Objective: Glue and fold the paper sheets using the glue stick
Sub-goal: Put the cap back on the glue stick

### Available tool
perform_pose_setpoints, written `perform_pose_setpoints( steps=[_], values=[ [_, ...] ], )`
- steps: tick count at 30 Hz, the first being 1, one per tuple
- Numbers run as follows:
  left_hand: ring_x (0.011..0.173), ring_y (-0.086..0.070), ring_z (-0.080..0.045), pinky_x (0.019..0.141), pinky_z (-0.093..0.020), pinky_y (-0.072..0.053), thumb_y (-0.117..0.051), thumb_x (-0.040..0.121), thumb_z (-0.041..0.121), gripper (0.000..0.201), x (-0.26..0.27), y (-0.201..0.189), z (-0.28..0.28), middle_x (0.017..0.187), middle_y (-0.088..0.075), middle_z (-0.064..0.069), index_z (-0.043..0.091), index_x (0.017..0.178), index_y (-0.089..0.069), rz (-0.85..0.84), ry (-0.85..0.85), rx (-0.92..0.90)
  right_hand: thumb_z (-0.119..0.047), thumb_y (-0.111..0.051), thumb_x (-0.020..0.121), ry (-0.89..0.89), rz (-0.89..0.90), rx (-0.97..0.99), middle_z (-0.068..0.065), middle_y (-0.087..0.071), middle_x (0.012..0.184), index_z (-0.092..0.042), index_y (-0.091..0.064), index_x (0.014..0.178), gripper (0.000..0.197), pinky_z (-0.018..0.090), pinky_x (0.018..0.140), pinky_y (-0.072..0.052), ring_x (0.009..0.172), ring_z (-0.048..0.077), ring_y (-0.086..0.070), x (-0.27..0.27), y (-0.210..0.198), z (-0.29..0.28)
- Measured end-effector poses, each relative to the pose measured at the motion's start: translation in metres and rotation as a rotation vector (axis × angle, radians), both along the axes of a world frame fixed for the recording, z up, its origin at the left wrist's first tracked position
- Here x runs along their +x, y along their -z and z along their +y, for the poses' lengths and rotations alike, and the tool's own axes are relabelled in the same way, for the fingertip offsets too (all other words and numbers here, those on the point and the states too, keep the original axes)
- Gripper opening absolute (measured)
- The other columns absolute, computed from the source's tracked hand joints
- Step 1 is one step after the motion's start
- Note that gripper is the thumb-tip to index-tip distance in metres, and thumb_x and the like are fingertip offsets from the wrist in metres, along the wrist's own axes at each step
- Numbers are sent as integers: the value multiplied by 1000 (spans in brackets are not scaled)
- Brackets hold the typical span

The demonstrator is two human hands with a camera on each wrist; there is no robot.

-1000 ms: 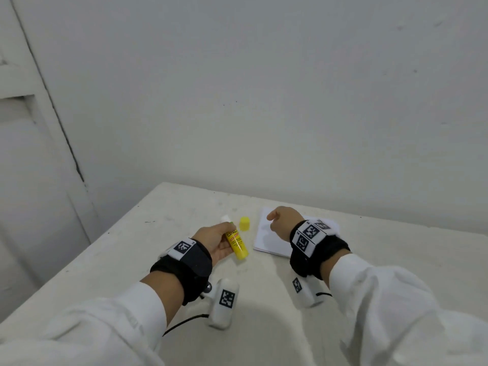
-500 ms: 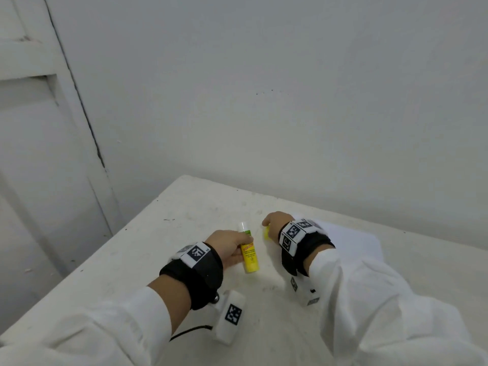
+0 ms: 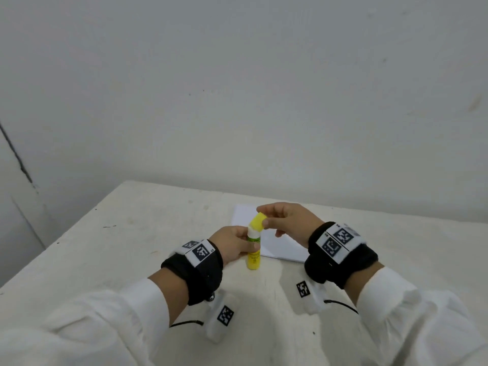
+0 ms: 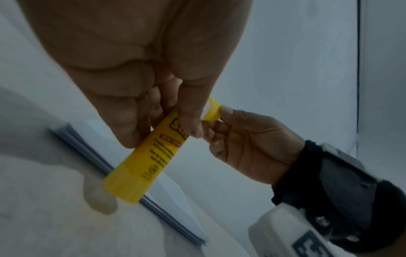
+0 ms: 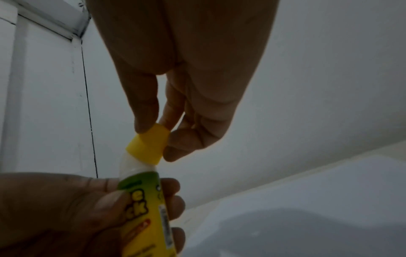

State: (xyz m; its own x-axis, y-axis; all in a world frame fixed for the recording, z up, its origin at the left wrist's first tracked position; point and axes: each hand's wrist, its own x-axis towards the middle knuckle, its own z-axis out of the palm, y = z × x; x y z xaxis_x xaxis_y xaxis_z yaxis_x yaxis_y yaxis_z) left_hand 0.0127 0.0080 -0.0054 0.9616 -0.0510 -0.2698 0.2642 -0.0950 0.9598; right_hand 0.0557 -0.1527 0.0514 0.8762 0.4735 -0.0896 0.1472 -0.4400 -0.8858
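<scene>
My left hand (image 3: 235,243) grips the yellow glue stick (image 3: 254,253) upright above the table, fingers curled round its barrel (image 4: 149,156). My right hand (image 3: 284,219) pinches the yellow cap (image 3: 258,221) between thumb and fingers, tilted on the stick's white neck (image 5: 134,165). The cap (image 5: 148,146) sits partly over the neck. A white stack of paper sheets (image 3: 280,245) lies flat on the table just behind the hands, partly hidden by them; its edge (image 4: 158,207) shows under the stick.
The cream table (image 3: 132,247) meets a plain white wall (image 3: 264,101) at the back. Its left edge runs diagonally towards me. A door frame (image 5: 83,87) stands at the far left.
My right hand has picked the cap up from the table and brought it onto the stick's tip. My left hand has raised the stick upright.
</scene>
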Motion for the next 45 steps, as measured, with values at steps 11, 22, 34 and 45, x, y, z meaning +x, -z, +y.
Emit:
perform_pose_setpoints(
  steps=[11,22,34,45],
  values=[
    [68,-53,-10,76,-26,-45,-73,80,6,17,7,1,-54,69,-58,7,22,79,-66,-81,53,245,-31,-69,84,65,-276,-540,-1,-60,116,-17,-60,120,40,21,83,-40,98,13,-52,-17,-4,-32],
    [62,-48,-6,70,-22,-40,-72,81,8,12,10,3,-49,68,-57,9,19,85,-67,-90,69,302,-31,-66,87,46,-250,-604,0,-61,92,-15,-69,95,18,22,70,-40,86,16,-57,-16,-14,-26],
    [69,-51,-12,80,-30,-46,-73,82,12,11,11,3,-47,67,-56,7,17,91,-68,-49,82,324,-36,-67,85,65,-278,-678,1,-62,90,-11,-67,96,27,19,61,-41,79,15,-57,-20,-17,-16],
    [83,-54,-17,80,-23,-47,-55,90,8,9,6,0,-48,91,-58,-9,8,96,-61,110,4,-136,-14,-68,86,43,-245,-587,0,-58,129,-23,-60,127,43,23,90,-45,114,16,-55,-22,-10,-24]
  ],
)
